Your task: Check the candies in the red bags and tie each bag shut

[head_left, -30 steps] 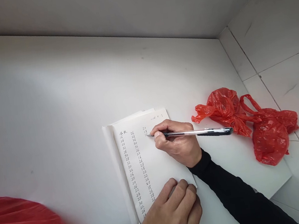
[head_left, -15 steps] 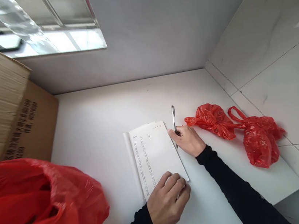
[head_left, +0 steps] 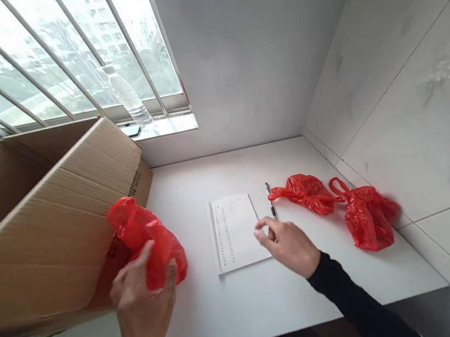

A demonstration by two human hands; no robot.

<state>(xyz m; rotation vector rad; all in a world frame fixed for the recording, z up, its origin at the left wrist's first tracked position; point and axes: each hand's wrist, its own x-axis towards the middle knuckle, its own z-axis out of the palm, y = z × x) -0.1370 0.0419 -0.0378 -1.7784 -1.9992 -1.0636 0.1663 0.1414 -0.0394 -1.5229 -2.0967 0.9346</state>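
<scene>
Touching a red bag (head_left: 155,238) near the left end of the counter (head_left: 243,309), the left hand (head_left: 142,295) has a finger and thumb on the thin plastic. The hand is blurry, so I cannot tell if it grips the bag hard or just rests on it. The bag is right next to the big box (head_left: 62,228), with its bunched top up. The right hand (head_left: 265,229) has nothing in it. Its fingers curl softly over the right side of the paper pad (head_left: 239,233), which lies near the middle of the counter with rows of numbers on it.

The pen (head_left: 273,212) lies to the right of the pad. Farther along, near the counter's right edge, are a flat red bag (head_left: 309,193) and a round red bag (head_left: 368,221).

To handle the left bag well, pinch a thick bunch of plastic, not one thin bit, since it could rip. Bringing the free right hand over to help would keep it steady. It is best to lift the bag a little so it does not rub the box or drag the pad. Go slowly, and mind the pen, because it might roll.
</scene>
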